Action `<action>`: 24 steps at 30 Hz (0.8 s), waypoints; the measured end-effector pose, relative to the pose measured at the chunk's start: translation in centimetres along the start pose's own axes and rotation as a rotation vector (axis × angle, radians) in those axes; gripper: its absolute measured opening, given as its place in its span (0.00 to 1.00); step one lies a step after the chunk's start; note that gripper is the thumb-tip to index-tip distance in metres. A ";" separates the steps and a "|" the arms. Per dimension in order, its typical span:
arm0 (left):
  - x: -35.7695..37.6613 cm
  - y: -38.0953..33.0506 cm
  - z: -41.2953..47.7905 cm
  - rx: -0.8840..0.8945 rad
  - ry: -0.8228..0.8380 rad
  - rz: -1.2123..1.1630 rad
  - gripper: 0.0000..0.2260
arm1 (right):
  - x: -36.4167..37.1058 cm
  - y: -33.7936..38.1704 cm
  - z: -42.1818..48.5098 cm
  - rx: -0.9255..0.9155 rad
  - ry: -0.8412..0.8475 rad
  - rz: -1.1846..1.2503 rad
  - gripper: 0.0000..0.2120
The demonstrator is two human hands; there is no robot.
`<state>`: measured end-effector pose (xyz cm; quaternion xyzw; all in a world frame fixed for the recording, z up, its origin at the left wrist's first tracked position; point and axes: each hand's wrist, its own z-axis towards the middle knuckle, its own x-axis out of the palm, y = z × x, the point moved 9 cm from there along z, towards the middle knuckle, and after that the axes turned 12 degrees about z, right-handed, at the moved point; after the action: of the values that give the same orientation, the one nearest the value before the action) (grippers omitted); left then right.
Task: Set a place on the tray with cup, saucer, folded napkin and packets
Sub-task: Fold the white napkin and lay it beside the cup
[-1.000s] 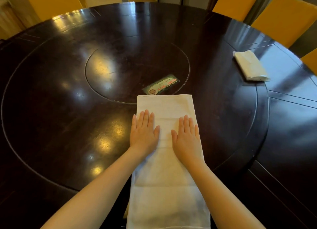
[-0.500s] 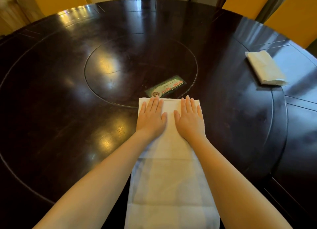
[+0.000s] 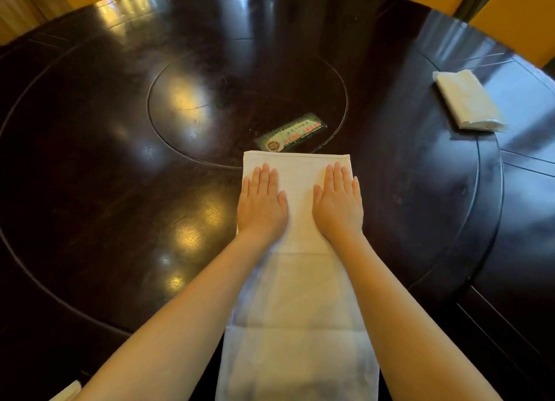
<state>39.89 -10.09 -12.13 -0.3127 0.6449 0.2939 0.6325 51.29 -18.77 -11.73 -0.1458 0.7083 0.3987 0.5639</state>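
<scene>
- White cloth, the napkin point(image 3: 295, 295), was laid out as a long strip on the table point(image 3: 120, 190), running from the near edge toward the centre.
- Its far end was seen just over the rim of the inset disc point(image 3: 246, 100), touching the near corner of a green card point(image 3: 290, 136).
- Fold creases were seen across the strip, one just behind the wrists and another nearer the person.
- The left hand point(image 3: 262, 204) was pressed flat, palm down, on the left side of the far end, fingers straight and held together.
- The right hand point(image 3: 338, 204) was pressed flat on the right side in the same way, fingers together, little finger at the cloth's edge.
- A bare band of cloth was left between the two hands; nothing was gripped.
- A second, folded white cloth point(image 3: 468, 101) was seen well apart, at the far right of the table.
- Yellow chairs point(image 3: 510, 7) were ranged behind the table.
</scene>
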 end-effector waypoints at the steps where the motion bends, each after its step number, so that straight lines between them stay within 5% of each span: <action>1: 0.1 -0.5 -0.6 -0.010 0.001 -0.005 0.25 | 0.4 0.6 -0.6 -0.010 0.010 0.009 0.27; 24: 1.1 -0.4 -17.4 0.215 0.047 0.055 0.26 | 1.1 -0.3 -16.8 -0.103 0.065 0.012 0.28</action>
<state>29.18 -23.84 -12.72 -0.2319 0.6956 0.2328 0.6389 39.61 -30.90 -12.10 -0.1833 0.7058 0.4330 0.5300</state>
